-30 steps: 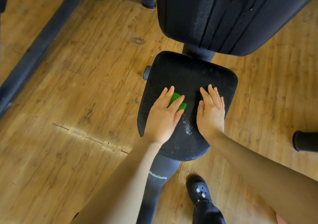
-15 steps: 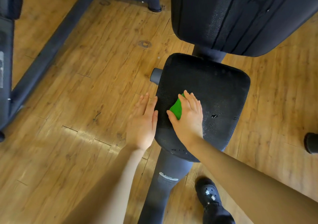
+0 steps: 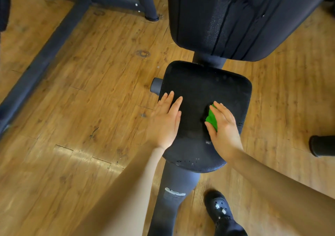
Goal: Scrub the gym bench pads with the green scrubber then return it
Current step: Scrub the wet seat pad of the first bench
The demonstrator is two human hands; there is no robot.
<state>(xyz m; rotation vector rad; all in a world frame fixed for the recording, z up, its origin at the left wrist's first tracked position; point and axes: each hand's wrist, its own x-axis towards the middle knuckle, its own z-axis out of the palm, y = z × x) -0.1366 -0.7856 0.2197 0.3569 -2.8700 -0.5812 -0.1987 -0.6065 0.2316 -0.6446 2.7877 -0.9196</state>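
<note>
Down on the black seat pad [image 3: 203, 90], the right hand [image 3: 223, 127] covers the green scrubber [image 3: 211, 118] and presses it flat against the vinyl. Only a green wedge shows past the hand, between the thumb and forefinger; its long axis runs from near the thumb up and away toward the far edge of the pad, tilted slightly rightward, with the narrow tip pointing to the back pad [image 3: 235, 18]. The right fingers [image 3: 222, 109] lie close together, gently curved over the scrubber, and the thumb lies along its near left edge. The scrubber sits right of the pad's middle, about midway along the pad.

The left hand [image 3: 165, 121] rests palm down on the pad's left edge, its fingers [image 3: 175, 104] straight and slightly spread, partly overhanging the wooden floor [image 3: 81, 90]. Small pale droplets or specks dot the near rim of the pad. A black shoe [image 3: 220, 208] stands beside the bench post [image 3: 172, 190].
</note>
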